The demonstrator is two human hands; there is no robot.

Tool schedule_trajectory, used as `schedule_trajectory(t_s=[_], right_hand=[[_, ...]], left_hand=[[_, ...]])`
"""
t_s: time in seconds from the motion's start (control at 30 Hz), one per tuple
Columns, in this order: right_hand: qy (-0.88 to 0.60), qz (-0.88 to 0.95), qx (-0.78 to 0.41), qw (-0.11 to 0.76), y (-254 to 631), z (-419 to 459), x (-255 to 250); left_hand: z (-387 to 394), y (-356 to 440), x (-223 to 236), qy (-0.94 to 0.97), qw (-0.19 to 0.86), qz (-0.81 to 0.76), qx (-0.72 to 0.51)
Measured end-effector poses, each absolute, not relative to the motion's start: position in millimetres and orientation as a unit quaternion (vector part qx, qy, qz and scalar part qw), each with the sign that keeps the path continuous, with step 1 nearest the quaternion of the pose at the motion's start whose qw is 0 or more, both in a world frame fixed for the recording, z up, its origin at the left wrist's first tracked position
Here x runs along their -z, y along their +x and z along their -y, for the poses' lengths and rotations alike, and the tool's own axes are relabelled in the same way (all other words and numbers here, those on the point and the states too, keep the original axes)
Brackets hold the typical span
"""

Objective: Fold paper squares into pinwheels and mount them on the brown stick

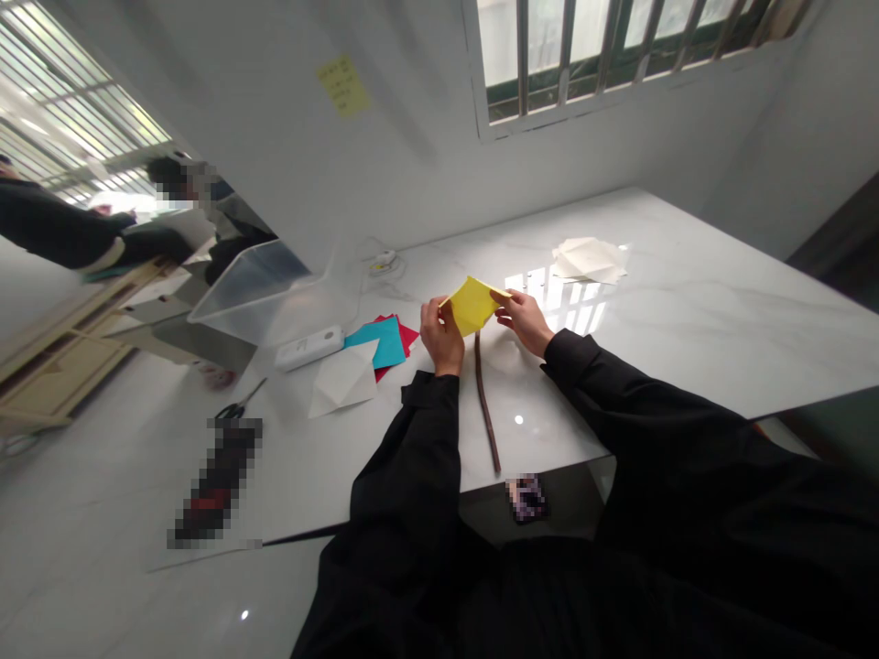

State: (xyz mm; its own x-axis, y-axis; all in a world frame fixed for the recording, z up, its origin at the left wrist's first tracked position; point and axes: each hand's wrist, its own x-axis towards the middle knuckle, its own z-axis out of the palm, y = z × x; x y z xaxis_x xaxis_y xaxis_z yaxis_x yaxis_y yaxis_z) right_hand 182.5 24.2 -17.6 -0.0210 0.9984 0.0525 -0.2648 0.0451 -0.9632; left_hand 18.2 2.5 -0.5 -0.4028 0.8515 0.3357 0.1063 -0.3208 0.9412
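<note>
Two bare hands grasp the yellow paper [473, 307] from opposite sides, at the far end of the brown stick [486, 407] lying on the white table [700, 320]. The left hand [443, 339], on the stick's left, has its fingers closed round the left corner; the right hand [523, 320], on the stick's right, pinches the right corner between thumb and fingers. To the stick's left lie the turquoise paper [390, 344], red paper [410, 337] and a creased white sheet [343, 383]; beyond it, to the right, rests a pile of pale papers [589, 260]. The yellow paper looks almost weightless, probably stiffer along its folds than across its flat part, and likely to crease or tear if squeezed or pulled hard. Corners and folded edges seem the best places for a light fingertip hold.
</note>
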Motion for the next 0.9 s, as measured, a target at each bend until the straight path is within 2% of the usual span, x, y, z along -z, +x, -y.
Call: schedule_trajectory(t_s=[0.3,0.57,0.73,0.9], right_hand=[[-0.422,0.393,-0.586,0.570,181.8,-31.4,26.1],[-0.463,0.522,-0.360,0.620,189.2,-26.9,21.2],[-0.445,0.572,-0.323,0.609,191.4,-21.2,14.4],[-0.462,0.611,-0.327,0.553,192.0,-20.8,15.1]], left_hand=[[0.8,20.1,-1.7,0.481,0.228,-0.544,-0.649],[-6.3,18.3,0.8,0.458,0.201,-0.581,-0.642],[-13.0,13.6,4.1,0.447,0.178,-0.600,-0.639],[-17.9,10.9,8.7,0.459,0.185,-0.604,-0.624]])
